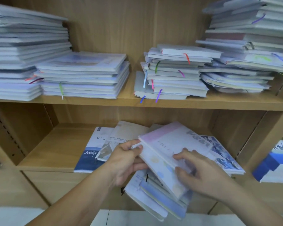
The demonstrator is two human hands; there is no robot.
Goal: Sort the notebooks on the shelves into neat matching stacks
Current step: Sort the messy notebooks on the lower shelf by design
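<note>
Head view: both hands hold a loose pile of notebooks (155, 198) in the air, just in front of the lower shelf (55, 149). On top lies a pink-topped notebook (167, 144), tilted, with its far corner over the shelf. The left hand (127, 160) has its grip closed on that notebook's left corner, thumb above and fingers beneath. The right hand (201, 175) lies on the near right part of the cover with fingers curled; its grip seems to pinch the notebook's edge, though blur hides the thumb.

On the lower shelf, 3 notebooks lie overlapped: a navy-and-white notebook (88, 160) at the left, a beige notebook (129, 131) partly on it, and a blue floral notebook (224, 152) at the right.

The upper shelf (129, 100) carries 4 stacks: a tall left stack (23, 46), a low stack (82, 75) touching it, an uneven ribboned stack (173, 72) right of centre, and a tall right stack (248, 46).
</note>
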